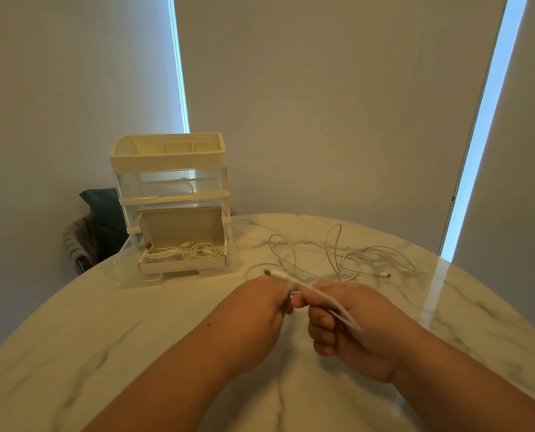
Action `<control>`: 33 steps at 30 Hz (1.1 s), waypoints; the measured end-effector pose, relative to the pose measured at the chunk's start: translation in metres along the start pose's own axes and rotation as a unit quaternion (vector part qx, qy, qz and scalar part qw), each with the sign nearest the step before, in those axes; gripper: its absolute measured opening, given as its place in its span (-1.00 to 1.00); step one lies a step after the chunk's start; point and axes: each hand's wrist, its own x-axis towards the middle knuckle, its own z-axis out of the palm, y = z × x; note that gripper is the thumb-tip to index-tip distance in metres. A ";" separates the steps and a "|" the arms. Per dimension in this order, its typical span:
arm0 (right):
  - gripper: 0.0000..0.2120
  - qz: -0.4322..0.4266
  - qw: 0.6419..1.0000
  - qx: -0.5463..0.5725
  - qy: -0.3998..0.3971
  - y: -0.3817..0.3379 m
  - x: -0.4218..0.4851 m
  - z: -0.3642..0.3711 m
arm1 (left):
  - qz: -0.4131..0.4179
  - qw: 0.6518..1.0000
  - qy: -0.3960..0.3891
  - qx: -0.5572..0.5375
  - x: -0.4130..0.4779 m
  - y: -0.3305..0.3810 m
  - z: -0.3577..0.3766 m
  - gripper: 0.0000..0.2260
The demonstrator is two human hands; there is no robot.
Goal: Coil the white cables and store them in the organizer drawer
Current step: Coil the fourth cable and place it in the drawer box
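Note:
A long white cable lies in loose loops on the marble table, its small plug at the right end. My left hand pinches the cable near its other plug, which pokes out to the upper left. My right hand grips a few folded strands of the same cable, close beside the left hand. The clear organizer stands at the back left. Its bottom drawer is pulled out and holds a white cardboard box with coiled white cables inside.
The organizer has a cream top tray with compartments and a closed upper drawer. A dark chair stands behind the table's left edge. Grey roller blinds hang behind the table.

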 end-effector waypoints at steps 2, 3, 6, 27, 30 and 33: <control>-0.78 0.007 1.000 0.007 0.003 0.000 -0.001 0.001 | -0.012 1.000 0.000 0.008 0.000 -0.001 -0.001 -0.83; -0.78 0.012 1.000 0.016 0.002 0.000 0.000 0.001 | -0.015 1.000 -0.002 0.006 -0.001 -0.001 -0.001 -0.83; -0.83 0.023 0.999 0.048 -0.009 0.000 0.000 0.002 | -0.012 1.000 -0.007 0.010 -0.002 -0.002 0.001 -0.86; -0.84 0.002 0.998 -0.027 -0.061 0.002 -0.004 0.007 | -0.003 0.999 -0.038 -0.037 -0.003 -0.002 -0.003 -0.70; -0.74 -0.029 0.996 0.078 -0.041 -0.005 -0.003 0.006 | -0.002 0.992 -0.053 -0.116 -0.003 -0.002 0.001 -0.72; -0.64 -0.068 0.985 0.156 -0.031 -0.013 -0.003 -0.002 | -0.008 0.981 -0.123 -0.147 -0.004 0.001 0.011 -0.77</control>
